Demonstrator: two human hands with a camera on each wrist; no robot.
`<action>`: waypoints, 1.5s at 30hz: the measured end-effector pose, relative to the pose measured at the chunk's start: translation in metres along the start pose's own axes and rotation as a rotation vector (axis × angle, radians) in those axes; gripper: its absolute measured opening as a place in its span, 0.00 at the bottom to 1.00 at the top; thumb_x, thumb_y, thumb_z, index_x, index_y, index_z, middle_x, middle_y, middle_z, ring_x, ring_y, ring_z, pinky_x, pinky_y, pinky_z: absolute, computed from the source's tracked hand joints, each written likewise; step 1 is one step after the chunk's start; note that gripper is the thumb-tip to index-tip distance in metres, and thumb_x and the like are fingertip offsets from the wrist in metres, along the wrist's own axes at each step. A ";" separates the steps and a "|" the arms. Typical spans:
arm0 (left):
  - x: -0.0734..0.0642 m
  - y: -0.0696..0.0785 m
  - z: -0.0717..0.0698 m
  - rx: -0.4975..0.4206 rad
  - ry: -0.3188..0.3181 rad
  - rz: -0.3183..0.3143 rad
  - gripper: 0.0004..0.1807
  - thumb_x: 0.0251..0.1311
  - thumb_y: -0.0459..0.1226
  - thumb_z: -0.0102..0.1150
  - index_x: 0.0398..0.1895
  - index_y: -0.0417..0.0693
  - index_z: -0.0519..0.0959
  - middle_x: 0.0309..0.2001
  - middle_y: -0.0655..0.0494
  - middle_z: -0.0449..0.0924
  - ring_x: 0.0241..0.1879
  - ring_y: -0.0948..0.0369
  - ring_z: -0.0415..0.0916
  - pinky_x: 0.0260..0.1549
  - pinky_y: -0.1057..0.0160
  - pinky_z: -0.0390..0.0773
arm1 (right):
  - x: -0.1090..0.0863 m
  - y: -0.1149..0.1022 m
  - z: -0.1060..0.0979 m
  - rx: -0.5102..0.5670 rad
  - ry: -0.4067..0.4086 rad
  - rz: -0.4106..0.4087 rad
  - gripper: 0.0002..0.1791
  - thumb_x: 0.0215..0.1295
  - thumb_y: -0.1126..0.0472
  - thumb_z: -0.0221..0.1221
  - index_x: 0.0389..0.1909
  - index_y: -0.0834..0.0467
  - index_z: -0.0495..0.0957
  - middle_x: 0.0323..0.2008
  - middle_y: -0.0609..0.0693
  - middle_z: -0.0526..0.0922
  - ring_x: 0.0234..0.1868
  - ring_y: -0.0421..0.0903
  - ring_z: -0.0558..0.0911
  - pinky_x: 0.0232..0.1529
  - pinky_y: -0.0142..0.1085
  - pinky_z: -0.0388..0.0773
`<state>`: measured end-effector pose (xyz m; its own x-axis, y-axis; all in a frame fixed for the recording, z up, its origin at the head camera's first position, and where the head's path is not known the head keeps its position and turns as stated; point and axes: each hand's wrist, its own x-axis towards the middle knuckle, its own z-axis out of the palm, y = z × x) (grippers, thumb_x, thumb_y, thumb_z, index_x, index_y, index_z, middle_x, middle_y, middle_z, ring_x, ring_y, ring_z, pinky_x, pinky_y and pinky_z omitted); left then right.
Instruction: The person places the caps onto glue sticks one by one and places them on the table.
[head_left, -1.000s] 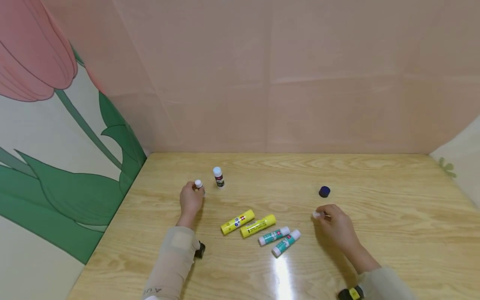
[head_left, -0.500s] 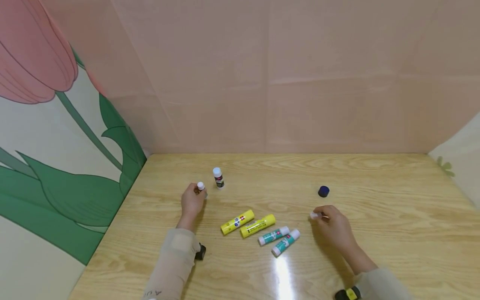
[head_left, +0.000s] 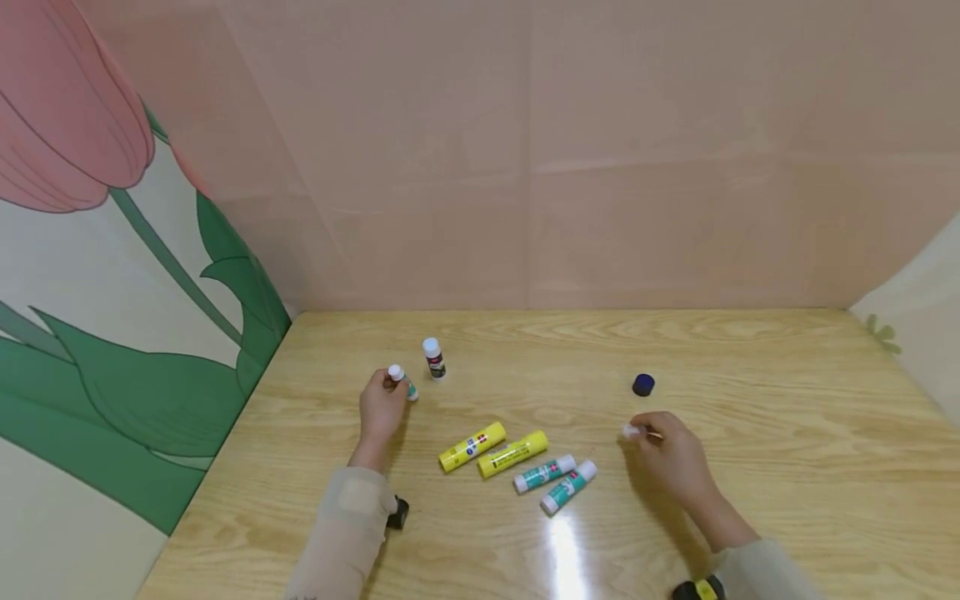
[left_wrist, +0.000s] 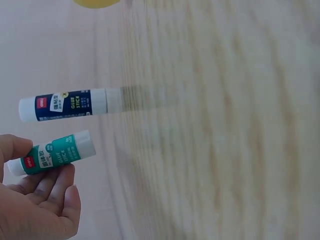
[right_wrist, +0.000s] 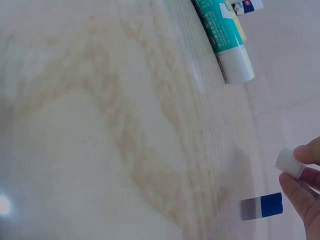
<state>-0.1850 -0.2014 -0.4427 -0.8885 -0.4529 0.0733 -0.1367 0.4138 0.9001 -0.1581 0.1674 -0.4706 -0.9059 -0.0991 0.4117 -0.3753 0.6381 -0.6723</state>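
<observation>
My left hand [head_left: 382, 406] grips a teal-and-white glue stick [left_wrist: 52, 154] between thumb and fingers; the stick leans, its lower end close over the table. Just beyond it, a navy glue stick with white ends [head_left: 434, 359] stands upright. My right hand [head_left: 670, 454] pinches a small white cap [right_wrist: 289, 162] between thumb and fingertips, held above the table. Near that hand a dark blue cap [head_left: 642, 385] sits on the tabletop.
Two yellow glue sticks [head_left: 472, 447] lie side by side mid-table. To their right lie two teal glue sticks [head_left: 568, 488] with white ends. A pink-draped wall [head_left: 525, 167] rises behind the wooden table [head_left: 787, 400].
The glue stick in my left hand has tilted, its top leaning left and more of its teal label showing. My right hand keeps the white cap at nearly the same spot.
</observation>
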 end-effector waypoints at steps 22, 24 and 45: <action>-0.021 0.015 0.005 -0.122 -0.025 0.051 0.11 0.55 0.31 0.51 0.40 0.33 0.70 0.36 0.43 0.73 0.36 0.54 0.71 0.35 0.61 0.73 | 0.006 -0.005 0.004 0.047 0.016 -0.010 0.08 0.47 0.77 0.58 0.31 0.67 0.75 0.31 0.55 0.74 0.35 0.51 0.75 0.33 0.30 0.75; -0.023 0.016 0.006 -0.123 -0.025 0.057 0.12 0.55 0.31 0.51 0.41 0.32 0.70 0.36 0.43 0.73 0.36 0.54 0.71 0.35 0.61 0.73 | 0.006 -0.007 0.003 0.052 0.002 0.003 0.09 0.47 0.76 0.58 0.31 0.67 0.75 0.31 0.55 0.74 0.36 0.51 0.75 0.33 0.34 0.75; -0.033 0.019 0.004 -0.029 -0.099 0.033 0.18 0.59 0.36 0.48 0.50 0.36 0.69 0.39 0.46 0.70 0.39 0.55 0.68 0.36 0.61 0.72 | 0.009 -0.027 0.000 0.116 -0.038 0.077 0.07 0.54 0.69 0.57 0.35 0.65 0.74 0.35 0.56 0.75 0.40 0.52 0.75 0.36 0.38 0.74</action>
<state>-0.1603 -0.1757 -0.4294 -0.9315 -0.3585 0.0612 -0.0953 0.4029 0.9102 -0.1562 0.1491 -0.4487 -0.9387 -0.0835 0.3346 -0.3230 0.5528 -0.7682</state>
